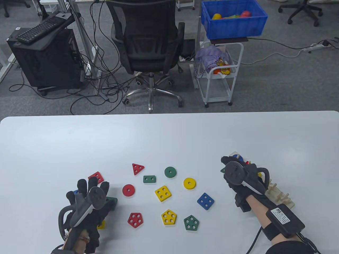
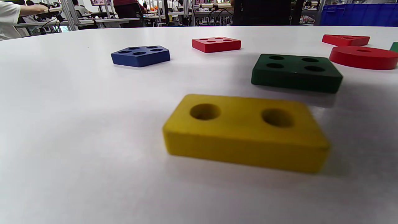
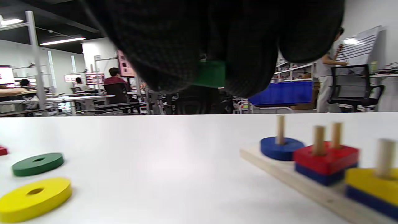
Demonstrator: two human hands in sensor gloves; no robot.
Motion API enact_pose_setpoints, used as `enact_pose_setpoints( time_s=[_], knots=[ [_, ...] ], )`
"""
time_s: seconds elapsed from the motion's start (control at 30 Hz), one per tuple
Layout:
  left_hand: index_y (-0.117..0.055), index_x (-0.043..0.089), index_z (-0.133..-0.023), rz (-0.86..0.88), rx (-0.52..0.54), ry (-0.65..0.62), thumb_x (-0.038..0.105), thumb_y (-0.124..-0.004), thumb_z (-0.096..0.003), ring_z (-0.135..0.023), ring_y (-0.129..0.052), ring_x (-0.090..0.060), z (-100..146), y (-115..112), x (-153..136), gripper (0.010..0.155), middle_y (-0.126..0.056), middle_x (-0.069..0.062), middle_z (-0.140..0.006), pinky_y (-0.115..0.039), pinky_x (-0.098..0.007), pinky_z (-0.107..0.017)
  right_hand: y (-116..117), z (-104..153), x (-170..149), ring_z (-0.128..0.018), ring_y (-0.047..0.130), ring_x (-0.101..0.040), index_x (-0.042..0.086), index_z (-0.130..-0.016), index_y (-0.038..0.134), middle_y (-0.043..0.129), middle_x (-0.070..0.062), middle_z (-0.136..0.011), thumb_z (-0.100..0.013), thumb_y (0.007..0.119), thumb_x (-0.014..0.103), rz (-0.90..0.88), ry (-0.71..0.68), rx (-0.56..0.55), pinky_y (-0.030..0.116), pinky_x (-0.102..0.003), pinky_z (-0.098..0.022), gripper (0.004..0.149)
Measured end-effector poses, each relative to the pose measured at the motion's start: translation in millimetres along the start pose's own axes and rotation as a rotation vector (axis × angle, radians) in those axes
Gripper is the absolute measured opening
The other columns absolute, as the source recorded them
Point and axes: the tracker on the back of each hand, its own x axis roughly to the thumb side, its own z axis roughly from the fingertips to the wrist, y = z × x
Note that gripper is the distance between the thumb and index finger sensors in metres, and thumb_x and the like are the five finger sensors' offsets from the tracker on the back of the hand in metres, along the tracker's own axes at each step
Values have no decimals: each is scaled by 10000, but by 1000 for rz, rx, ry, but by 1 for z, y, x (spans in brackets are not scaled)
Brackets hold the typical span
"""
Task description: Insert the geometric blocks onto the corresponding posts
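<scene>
Fingers (image 3: 248,62) of our right hand (image 1: 239,176) pinch a green block (image 3: 211,73) above the peg board (image 3: 311,189), five blocks seated, many still loose mid-tabletop.

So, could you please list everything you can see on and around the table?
Rings: three; red, green, yellow; mid-table.
Squares: four; red, yellow, blue, green; red and green near-left.
Pentagons: four; red, yellow, green, blue; blue near-left.
Rectangles: two; green mid-table, yellow near-left.
Triangle: one; red; mid-table.
Peg board: one; pale wood; right side.
Stacked blocks: five; blue ring, red on blue, yellow on blue; on its pegs.
Office chair: one; black; beyond the table.
Bin: one; blue; on white cart.
Computer tower: one; black; floor, far left.
Left hand: one; black glove; open over blocks.
Right hand: one; black glove; holds green block over the pegs.
</scene>
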Motion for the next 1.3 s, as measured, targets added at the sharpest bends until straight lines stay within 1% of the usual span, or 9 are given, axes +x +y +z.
enact_pose_setpoints(
  time_s=[0.1, 0.2, 0.33, 0.53, 0.8, 1.0, 1.2, 1.27, 1.3],
  knots=[
    [-255, 595, -1045, 0, 1, 0, 751, -531, -349, -1115, 24, -196, 0, 0, 0, 764, -3, 216, -1167, -99, -596, -801, -11, 0, -19, -684, 973, -309, 155, -938, 708, 794, -165, -945, -368, 946, 276, -5, 95, 5, 773, -569, -588, 629],
    [-256, 596, -1044, 2, 2, -1, 751, -531, -349, -1116, 24, -194, 0, 0, 0, 764, -3, 215, -1167, -99, -596, -801, -14, -1, -36, -698, 962, -322, 153, -941, 707, 790, -171, -949, -373, 943, 267, -24, 176, 27, 761, -577, -593, 625],
    [-256, 594, -1045, 0, 1, 1, 751, -531, -350, -1115, 24, -196, 0, 0, 0, 764, -1, 216, -1166, -99, -596, -801, -9, -3, -51, -720, 947, -333, 155, -943, 705, 780, -167, -959, -377, 942, 253, -14, 247, 53, 747, -580, -606, 622],
    [-257, 594, -1045, 2, 2, 3, 751, -531, -350, -1116, 24, -196, 0, 0, 0, 763, -3, 215, -1166, -99, -596, -801, 4, -4, -71, -739, 936, -333, 161, -947, 701, 777, -160, -965, -378, 944, 251, 61, 365, 87, 733, -583, -621, 625],
    [-255, 593, -1045, -2, -1, 5, 751, -531, -350, -1116, 22, -197, 1, 0, -1, 764, -3, 214, -1167, -100, -596, -800, 18, -3, -80, -757, 922, -338, 167, -954, 693, 775, -145, -969, -380, 944, 261, 66, 402, 133, 710, -596, -632, 633],
    [-254, 594, -1044, -3, -3, 6, 751, -531, -350, -1116, 22, -196, 0, 0, -1, 763, -2, 213, -1167, -100, -596, -801, 22, -5, -76, -774, 908, -341, 174, -960, 686, 772, -138, -974, -384, 941, 270, 112, 399, 148, 690, -611, -641, 637],
    [-255, 595, -1044, -4, -3, 7, 750, -532, -350, -1116, 23, -195, 0, 0, -1, 764, -2, 215, -1166, -99, -596, -801, 23, -6, -75, -792, 889, -349, 179, -965, 679, 762, -135, -980, -390, 936, 278, 106, 406, 164, 673, -625, -645, 638],
    [-255, 594, -1044, -6, -3, 6, 750, -532, -350, -1116, 22, -197, 0, 0, -1, 764, -3, 214, -1167, -100, -596, -801, 25, -5, -76, -806, 876, -355, 182, -970, 672, 754, -132, -987, -390, 935, 284, 111, 408, 167, 664, -631, -649, 645],
    [-255, 594, -1045, -6, -4, 5, 751, -532, -349, -1116, 22, -196, 0, 0, -1, 765, -3, 214, -1166, -99, -596, -801, 25, -5, -76, -849, 840, -371, 184, -993, 643, 712, -141, -1020, -391, 933, 298, 107, 405, 180, 649, -639, -658, 679]
  ],
)
